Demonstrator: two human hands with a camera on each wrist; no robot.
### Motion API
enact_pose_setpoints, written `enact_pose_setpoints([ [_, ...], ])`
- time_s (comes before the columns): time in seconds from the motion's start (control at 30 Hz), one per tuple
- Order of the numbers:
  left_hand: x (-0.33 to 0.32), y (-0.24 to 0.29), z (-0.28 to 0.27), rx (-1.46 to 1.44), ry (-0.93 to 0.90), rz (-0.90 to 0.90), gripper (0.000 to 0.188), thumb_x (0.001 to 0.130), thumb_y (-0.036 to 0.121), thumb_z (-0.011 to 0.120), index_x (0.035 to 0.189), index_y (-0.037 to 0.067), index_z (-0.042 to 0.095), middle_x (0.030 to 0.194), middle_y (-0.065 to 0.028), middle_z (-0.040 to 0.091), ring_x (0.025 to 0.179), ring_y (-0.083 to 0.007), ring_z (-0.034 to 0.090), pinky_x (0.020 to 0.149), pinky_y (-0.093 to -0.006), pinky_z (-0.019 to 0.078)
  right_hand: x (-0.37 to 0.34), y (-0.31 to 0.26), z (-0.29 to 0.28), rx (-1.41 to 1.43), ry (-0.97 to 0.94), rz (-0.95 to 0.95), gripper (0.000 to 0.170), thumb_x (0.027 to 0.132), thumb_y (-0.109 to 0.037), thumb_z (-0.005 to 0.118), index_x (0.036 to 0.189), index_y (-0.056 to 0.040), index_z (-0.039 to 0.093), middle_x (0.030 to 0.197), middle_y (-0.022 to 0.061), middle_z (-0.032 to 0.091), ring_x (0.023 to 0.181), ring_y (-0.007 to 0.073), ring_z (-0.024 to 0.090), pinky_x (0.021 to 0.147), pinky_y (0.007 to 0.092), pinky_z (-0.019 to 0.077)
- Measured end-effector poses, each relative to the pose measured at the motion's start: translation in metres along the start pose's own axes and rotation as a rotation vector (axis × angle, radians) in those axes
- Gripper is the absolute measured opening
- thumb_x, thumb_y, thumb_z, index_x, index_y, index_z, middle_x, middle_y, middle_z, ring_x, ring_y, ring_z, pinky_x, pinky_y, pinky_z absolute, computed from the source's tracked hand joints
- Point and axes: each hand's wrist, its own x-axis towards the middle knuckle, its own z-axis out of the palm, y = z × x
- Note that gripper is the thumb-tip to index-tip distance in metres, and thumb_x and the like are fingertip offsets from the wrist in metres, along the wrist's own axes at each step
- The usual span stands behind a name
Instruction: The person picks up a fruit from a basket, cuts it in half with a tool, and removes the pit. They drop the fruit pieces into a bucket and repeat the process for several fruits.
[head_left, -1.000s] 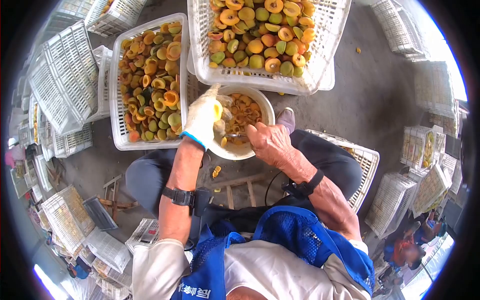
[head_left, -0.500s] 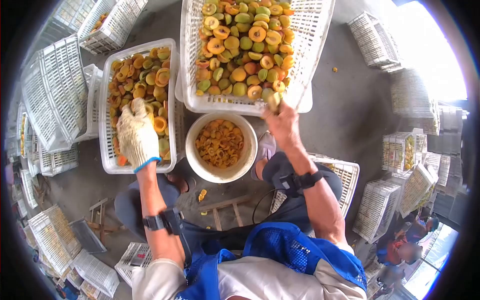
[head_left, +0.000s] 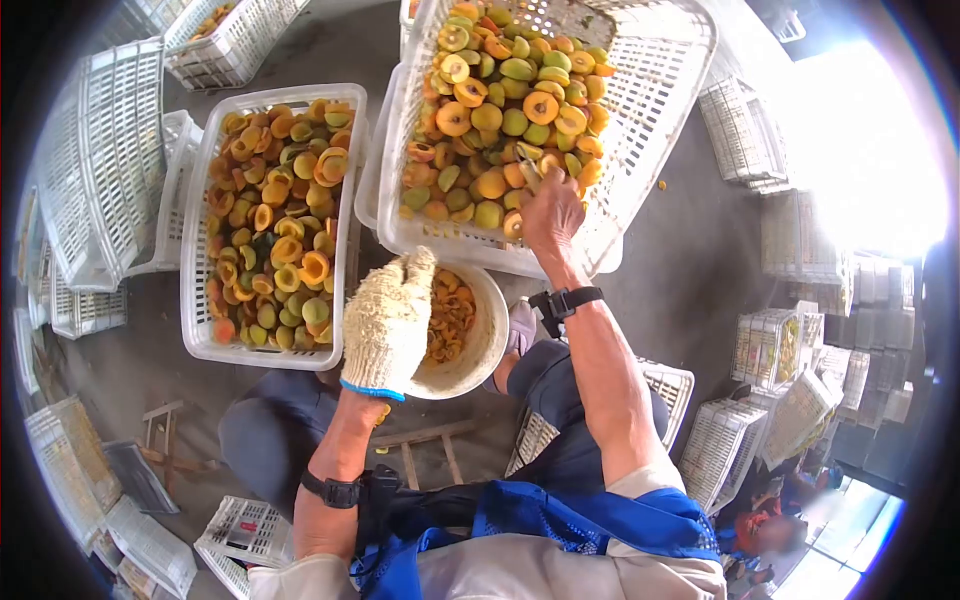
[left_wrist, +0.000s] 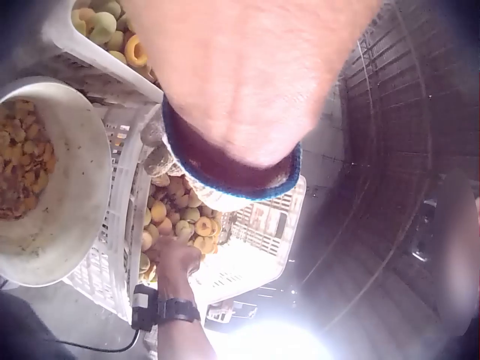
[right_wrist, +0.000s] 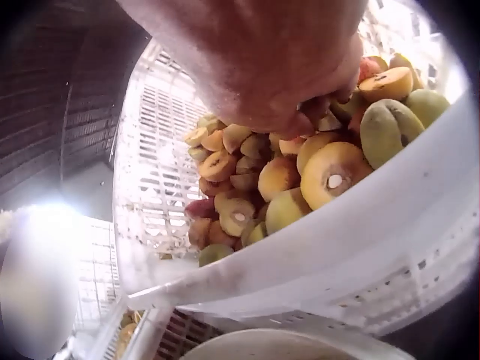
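Observation:
My left hand (head_left: 388, 325) wears a cream knitted glove with a blue cuff and hovers over the left rim of a white bucket (head_left: 488, 340). Its fingers extend forward, nothing visible in them. Orange-brown scraps (head_left: 450, 318) lie in the bucket. My bare right hand (head_left: 553, 215) reaches into the upper white crate (head_left: 655, 120), among halved apricots (head_left: 490, 118), some with pits showing. A slim pale tool (head_left: 530, 172) shows at its curled fingers, mostly hidden by them. In the right wrist view the right hand (right_wrist: 277, 67) bends down over the apricot halves (right_wrist: 334, 176).
Left of the bucket stands another white crate (head_left: 190, 280), full of pitted apricot halves (head_left: 275, 225). The upper crate rests on a second one. Stacked white crates (head_left: 105, 150) line the left side, more crates (head_left: 722, 450) the right. A wooden frame (head_left: 425, 440) lies on the floor below the bucket.
The left hand went from the bucket to the left crate, then back over the bucket. The right hand left the bucket and moved up into the upper crate.

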Motion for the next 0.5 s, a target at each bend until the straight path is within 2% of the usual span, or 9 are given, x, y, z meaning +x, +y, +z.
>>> enact_pose_setpoints([
  [0.07,-0.007,-0.011,0.022,0.044,0.0,0.036,0.034,0.104,0.026,0.055,0.133,0.01,0.063,0.114,-0.0138,0.072,0.092,-0.0287,0.073,0.079,-0.0409,0.0596,-0.002,-0.001,-0.006,0.077,0.007,0.016,0.045,0.076,-0.022,0.08,0.108,0.0024,0.062,0.101,0.0272,0.068,0.096,0.0429,0.068,0.083,0.0514,0.0544],
  [0.13,-0.013,-0.016,0.042,-1.015,-0.126,-0.33,0.046,0.105,0.043,0.055,0.131,0.005,0.062,0.105,-0.0134,0.073,0.078,-0.0241,0.074,0.069,-0.0377,0.0605,-0.007,-0.002,-0.028,0.35,-0.196,0.182,0.046,0.078,-0.023,0.077,0.111,0.0037,0.06,0.098,0.025,0.065,0.088,0.0404,0.068,0.078,0.0491,0.0549],
  [0.17,0.003,0.014,0.001,-1.425,-0.253,-0.884,0.056,0.103,0.052,0.056,0.129,0.003,0.061,0.101,-0.0125,0.072,0.069,-0.0219,0.073,0.061,-0.0358,0.06,-0.018,-0.021,-0.063,0.433,-0.312,0.274,0.042,0.077,-0.02,0.078,0.107,0.0033,0.06,0.096,0.0234,0.065,0.085,0.0383,0.067,0.078,0.047,0.0539],
  [0.27,-0.007,0.018,0.019,-1.809,-0.211,-0.873,0.055,0.103,0.051,0.057,0.13,0.003,0.059,0.102,-0.0125,0.072,0.069,-0.024,0.072,0.058,-0.0365,0.0601,-0.07,-0.033,-0.096,0.691,-0.393,0.005,0.038,0.077,-0.018,0.078,0.105,0.0017,0.061,0.096,0.0224,0.065,0.085,0.0365,0.066,0.077,0.046,0.0531],
  [0.3,-0.003,0.013,0.028,-1.937,-0.345,-0.938,0.057,0.104,0.053,0.055,0.136,0.005,0.055,0.104,-0.0117,0.072,0.074,-0.0261,0.073,0.058,-0.039,0.0603,-0.088,-0.046,-0.114,0.729,-0.366,-0.064,0.038,0.077,-0.017,0.078,0.105,0.0013,0.061,0.097,0.0213,0.064,0.085,0.0374,0.066,0.076,0.047,0.0526],
  [0.33,0.004,0.026,0.01,-1.888,-0.4,-0.948,0.059,0.104,0.055,0.053,0.137,0.006,0.054,0.112,-0.0103,0.07,0.09,-0.0241,0.072,0.073,-0.04,0.0616,-0.106,-0.059,-0.128,0.766,-0.332,-0.131,0.038,0.077,-0.016,0.078,0.106,0.0009,0.06,0.097,0.0202,0.064,0.086,0.0382,0.066,0.075,0.048,0.0522],
  [0.4,-0.014,0.031,0.042,-1.872,-0.149,-0.813,0.055,0.106,0.053,0.049,0.136,0.007,0.055,0.122,-0.0091,0.067,0.106,-0.0204,0.067,0.09,-0.0381,0.0579,-0.139,-0.066,-0.125,0.516,-0.261,-0.265,0.036,0.076,-0.007,0.075,0.109,-0.0028,0.06,0.108,0.0179,0.057,0.091,0.0442,0.065,0.074,0.053,0.0516],
  [0.43,-0.018,0.032,0.048,-1.855,-0.15,-0.821,0.055,0.106,0.053,0.049,0.136,0.007,0.055,0.122,-0.0091,0.067,0.106,-0.0204,0.067,0.09,-0.0381,0.0579,-0.149,-0.066,-0.129,0.517,-0.282,-0.361,0.036,0.076,-0.005,0.073,0.11,-0.0033,0.06,0.11,0.0179,0.057,0.09,0.0437,0.064,0.074,0.0526,0.052],
  [0.5,-0.021,0.029,0.059,-2.028,-0.083,-0.831,0.051,0.102,0.06,0.053,0.125,0.016,0.063,0.102,-0.0028,0.072,0.091,-0.0176,0.069,0.072,-0.0342,0.0587,-0.156,-0.063,-0.131,0.605,-0.302,-0.504,0.038,0.078,-0.005,0.072,0.114,-0.0022,0.061,0.11,0.0189,0.058,0.087,0.0425,0.065,0.074,0.051,0.053],
])
